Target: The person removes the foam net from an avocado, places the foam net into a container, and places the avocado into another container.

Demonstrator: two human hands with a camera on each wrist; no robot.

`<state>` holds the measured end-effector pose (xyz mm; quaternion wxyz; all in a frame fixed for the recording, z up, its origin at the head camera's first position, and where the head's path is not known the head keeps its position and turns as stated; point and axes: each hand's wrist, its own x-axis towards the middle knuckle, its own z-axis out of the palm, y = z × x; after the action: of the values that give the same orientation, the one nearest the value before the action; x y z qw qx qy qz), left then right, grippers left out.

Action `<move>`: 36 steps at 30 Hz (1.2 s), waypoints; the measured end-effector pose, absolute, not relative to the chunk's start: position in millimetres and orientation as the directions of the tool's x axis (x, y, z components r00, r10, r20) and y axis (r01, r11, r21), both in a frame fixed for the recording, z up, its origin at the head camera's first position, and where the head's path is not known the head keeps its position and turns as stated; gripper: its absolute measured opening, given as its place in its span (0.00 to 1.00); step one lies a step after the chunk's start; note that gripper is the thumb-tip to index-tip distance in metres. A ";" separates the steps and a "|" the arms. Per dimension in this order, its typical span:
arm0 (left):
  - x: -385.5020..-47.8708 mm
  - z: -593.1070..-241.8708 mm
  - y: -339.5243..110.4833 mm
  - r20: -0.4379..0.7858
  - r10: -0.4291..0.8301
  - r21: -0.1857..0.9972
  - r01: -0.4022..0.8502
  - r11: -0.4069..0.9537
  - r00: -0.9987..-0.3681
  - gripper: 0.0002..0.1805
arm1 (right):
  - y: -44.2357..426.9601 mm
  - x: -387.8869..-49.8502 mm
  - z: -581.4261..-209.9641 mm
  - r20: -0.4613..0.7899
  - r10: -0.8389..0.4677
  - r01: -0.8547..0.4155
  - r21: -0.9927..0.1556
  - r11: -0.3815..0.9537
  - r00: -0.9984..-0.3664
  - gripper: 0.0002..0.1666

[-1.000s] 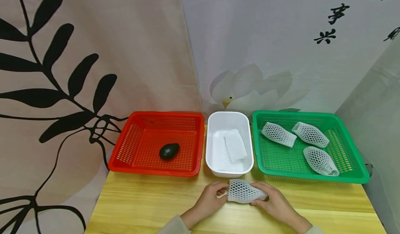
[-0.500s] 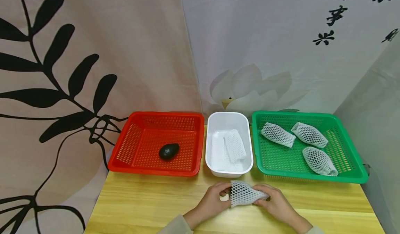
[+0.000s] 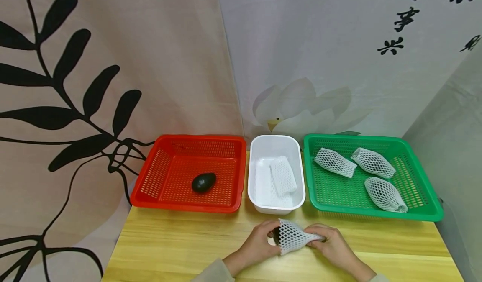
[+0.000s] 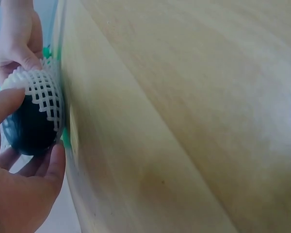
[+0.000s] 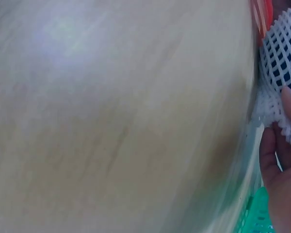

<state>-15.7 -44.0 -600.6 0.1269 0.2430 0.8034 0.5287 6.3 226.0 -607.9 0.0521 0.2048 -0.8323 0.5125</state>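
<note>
Bench (image 3: pixel 180 244), in from far edge: left hand (image 3: pixel 260 241) grips fruit (image 4: pixel 30 130) and net (image 3: pixel 293 236); right hand (image 3: pixel 329 241) pinches net's tail. Fruit likely firm, slick; net soft, light, best held by rim.

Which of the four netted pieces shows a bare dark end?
The netted piece between the left hand and right hand: its dark end is uncovered. The other three pieces in the green basket show no bare end.

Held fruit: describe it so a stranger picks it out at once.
On the table, find the white tub, and look just in front. The fruit sits in the left grip; the right grip pinches its white net. Only this one shows a bare dark end poking from a net.
</note>
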 end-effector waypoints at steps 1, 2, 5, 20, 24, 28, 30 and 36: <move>-15.6 -600.4 -43.3 0.049 0.529 0.911 0.254 0.323 -0.847 0.35 | 225.4 6.4 -608.1 0.305 -0.287 -0.401 -0.832 0.384 -0.908 0.26; -15.4 -600.3 -42.6 0.042 0.533 0.908 0.255 0.333 -0.845 0.36 | 224.7 6.4 -608.4 0.314 -0.284 -0.407 -0.831 0.379 -0.906 0.26; -15.1 -599.7 -40.6 0.011 0.550 0.886 0.262 0.381 -0.835 0.39 | 222.7 6.9 -609.0 0.342 -0.280 -0.429 -0.824 0.370 -0.897 0.26; -11.2 -596.0 -40.4 -0.015 0.575 0.748 0.372 0.549 -0.818 0.42 | 220.4 11.0 -609.4 0.358 -0.296 -0.453 -0.805 0.383 -0.886 0.31; -9.1 -597.8 -43.5 -0.027 0.545 0.768 0.331 0.548 -0.838 0.46 | 221.2 12.8 -607.9 0.366 -0.290 -0.457 -0.801 0.386 -0.885 0.30; -10.3 -597.0 -50.0 -0.058 0.528 0.807 0.271 0.524 -0.847 0.47 | 222.8 16.2 -603.4 0.355 -0.265 -0.437 -0.807 0.396 -0.897 0.28; -12.1 -595.4 -53.6 -0.057 0.527 0.820 0.262 0.509 -0.848 0.45 | 223.8 17.9 -600.5 0.346 -0.246 -0.420 -0.813 0.403 -0.906 0.27; -15.6 -592.1 -63.4 -0.008 0.512 0.833 0.278 0.478 -0.859 0.39 | 227.8 21.2 -595.9 0.324 -0.187 -0.373 -0.824 0.427 -0.928 0.25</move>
<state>-15.6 -63.4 -592.1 0.1288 0.2322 0.8501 0.4549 21.2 227.8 -595.9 0.0918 0.1667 -0.8396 0.5087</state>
